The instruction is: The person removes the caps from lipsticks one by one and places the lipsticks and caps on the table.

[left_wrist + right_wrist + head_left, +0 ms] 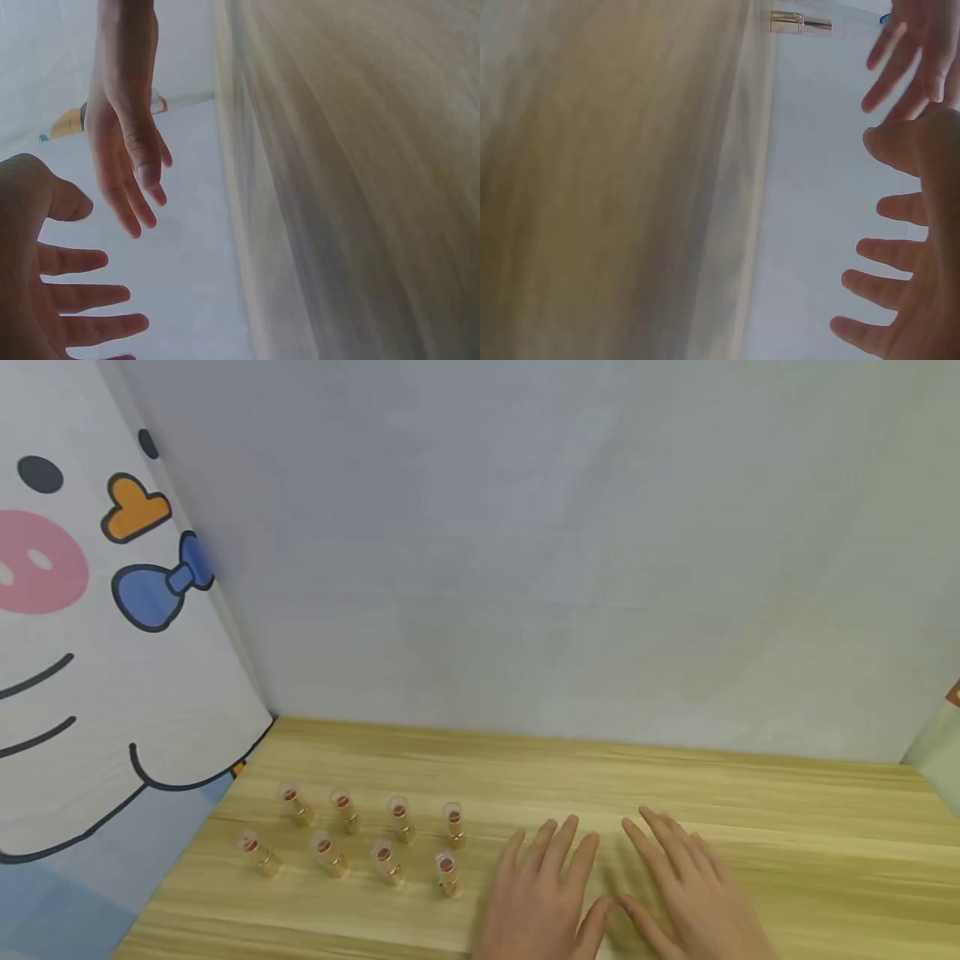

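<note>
Several lipsticks with gold tubes, red tips and clear caps stand upright in two rows on the left half of the wooden table. The front row ends with a lipstick [447,877] close to my left hand; another lipstick [456,828] stands behind it. My left hand [534,893], fingers spread and palm down, is just right of the rows and holds nothing. To its right, my right hand [696,885] also has straight, parted fingers and nothing in it. The two thumbs nearly meet. In the right wrist view, one lipstick [801,24] shows at the top.
The wood-grain table [840,852] runs back to a pale grey wall covering [570,568]. On the left hangs a white sheet [82,727] printed with a cartoon pig and a blue bow. A small reddish-brown item [954,693] is at the right edge.
</note>
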A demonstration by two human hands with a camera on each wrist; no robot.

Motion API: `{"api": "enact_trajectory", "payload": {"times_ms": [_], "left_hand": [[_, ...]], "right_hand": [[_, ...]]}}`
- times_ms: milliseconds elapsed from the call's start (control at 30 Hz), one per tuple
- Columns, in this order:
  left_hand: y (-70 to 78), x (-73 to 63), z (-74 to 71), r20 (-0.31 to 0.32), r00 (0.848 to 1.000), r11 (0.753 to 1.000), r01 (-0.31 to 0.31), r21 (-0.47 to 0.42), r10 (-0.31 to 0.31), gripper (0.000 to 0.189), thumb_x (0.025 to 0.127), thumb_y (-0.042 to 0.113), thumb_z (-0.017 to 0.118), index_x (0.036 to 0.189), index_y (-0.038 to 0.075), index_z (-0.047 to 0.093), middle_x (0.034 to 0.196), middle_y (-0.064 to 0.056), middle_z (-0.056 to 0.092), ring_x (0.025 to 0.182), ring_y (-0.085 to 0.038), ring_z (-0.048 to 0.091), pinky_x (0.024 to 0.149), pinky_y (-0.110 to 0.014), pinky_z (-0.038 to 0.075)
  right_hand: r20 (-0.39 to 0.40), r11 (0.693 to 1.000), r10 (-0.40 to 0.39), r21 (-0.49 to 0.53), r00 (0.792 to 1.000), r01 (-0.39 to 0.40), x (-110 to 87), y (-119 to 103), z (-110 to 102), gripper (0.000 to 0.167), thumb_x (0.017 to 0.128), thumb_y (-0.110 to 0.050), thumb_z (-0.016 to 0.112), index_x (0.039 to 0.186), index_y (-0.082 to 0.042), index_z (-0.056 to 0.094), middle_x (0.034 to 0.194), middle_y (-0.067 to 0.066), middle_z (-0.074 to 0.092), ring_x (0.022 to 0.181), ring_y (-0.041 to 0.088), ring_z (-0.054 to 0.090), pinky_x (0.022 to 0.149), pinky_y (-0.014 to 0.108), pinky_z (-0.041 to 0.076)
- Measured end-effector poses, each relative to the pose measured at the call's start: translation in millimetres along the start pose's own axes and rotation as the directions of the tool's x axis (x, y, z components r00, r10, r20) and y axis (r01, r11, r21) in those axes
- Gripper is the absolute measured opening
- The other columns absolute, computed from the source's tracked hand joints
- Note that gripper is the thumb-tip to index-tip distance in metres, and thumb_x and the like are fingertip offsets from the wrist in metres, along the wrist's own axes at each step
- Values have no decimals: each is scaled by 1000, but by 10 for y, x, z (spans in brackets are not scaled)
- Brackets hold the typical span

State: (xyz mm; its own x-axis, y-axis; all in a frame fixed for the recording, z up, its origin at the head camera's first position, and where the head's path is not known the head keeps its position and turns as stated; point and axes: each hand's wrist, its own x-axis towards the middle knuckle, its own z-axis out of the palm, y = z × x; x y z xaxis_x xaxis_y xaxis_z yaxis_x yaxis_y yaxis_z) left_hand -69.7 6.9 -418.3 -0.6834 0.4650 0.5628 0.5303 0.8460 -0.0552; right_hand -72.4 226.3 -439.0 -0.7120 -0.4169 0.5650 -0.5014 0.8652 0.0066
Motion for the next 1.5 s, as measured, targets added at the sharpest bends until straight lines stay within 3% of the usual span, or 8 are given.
{"api": "enact_trajectory", "payload": {"times_ms": [100, 367, 600, 767, 900, 1033, 1267, 1500], "left_hand": [[-27, 21, -39, -141, 990, 999, -23, -44, 16, 42, 79, 40, 85, 115, 21, 73, 124, 0, 74, 109, -18, 71, 90, -38, 59], [-182, -42, -134, -213, 977, 994, 7, -106, -30, 38, 67, 24, 92, 102, 22, 76, 115, 2, 75, 106, -17, 68, 82, -36, 58], [-512, -221, -234, -201, 976, 994, 72, -85, -88, 44, 69, 19, 89, 109, 17, 73, 117, -3, 73, 107, -23, 68, 79, -42, 59], [-748, -378, -305, -169, 977, 990, 118, -71, -128, 45, 71, 15, 87, 114, 13, 72, 118, -6, 73, 102, -25, 69, 75, -43, 60], [-841, -464, -302, -154, 978, 989, 141, -36, -145, 45, 70, 15, 87, 113, 13, 72, 117, -6, 73, 99, -24, 67, 72, -41, 58], [-877, -511, -273, -151, 977, 988, 154, 7, -152, 47, 69, 16, 86, 113, 13, 72, 115, -6, 73, 99, -26, 67, 73, -42, 55], [-909, -571, -226, -133, 978, 985, 167, 49, -160, 48, 68, 17, 87, 114, 13, 72, 112, -7, 75, 102, -31, 69, 85, -54, 55], [-934, -584, -168, -139, 980, 988, 150, 36, -144, 34, 72, 15, 83, 106, 15, 75, 105, -4, 75, 98, -28, 69, 88, -50, 52]], "right_hand": [[-37, 998, -28, 50, 999, 30, 23, -7, 14, 72, 109, -62, 30, 151, -8, 52, 148, 15, 58, 126, 33, 61, 93, 49, 53], [-131, 956, -17, 289, 991, 54, 78, -122, 74, 61, 105, -50, 57, 148, -7, 57, 143, 9, 64, 122, 25, 63, 113, 11, 33], [-35, 860, 30, 510, 999, -8, 121, -350, 171, 68, 80, -14, 89, 143, -13, 62, 141, 8, 66, 130, 18, 59, 112, 14, 38], [55, 805, 41, 589, 998, -65, 172, -496, 232, 57, 85, -15, 85, 137, -23, 65, 139, 2, 68, 129, 14, 60, 100, 31, 52], [30, 773, 19, 633, 999, -33, 213, -549, 298, 55, 87, -16, 84, 138, -22, 64, 135, 1, 70, 126, 14, 62, 104, 29, 50], [-39, 777, -14, 628, 999, 36, 245, -572, 377, 54, 86, -18, 85, 137, -19, 65, 131, 2, 70, 122, 15, 62, 105, 26, 47], [59, 767, 29, 639, 998, -60, 309, -674, 364, 48, 91, -21, 81, 137, -23, 65, 135, -4, 69, 126, 13, 60, 103, 34, 51], [23, 764, -4, 645, 1000, -12, 342, -724, 409, 45, 93, -21, 80, 135, -20, 65, 133, -2, 69, 124, 16, 60, 102, 37, 51]]}}
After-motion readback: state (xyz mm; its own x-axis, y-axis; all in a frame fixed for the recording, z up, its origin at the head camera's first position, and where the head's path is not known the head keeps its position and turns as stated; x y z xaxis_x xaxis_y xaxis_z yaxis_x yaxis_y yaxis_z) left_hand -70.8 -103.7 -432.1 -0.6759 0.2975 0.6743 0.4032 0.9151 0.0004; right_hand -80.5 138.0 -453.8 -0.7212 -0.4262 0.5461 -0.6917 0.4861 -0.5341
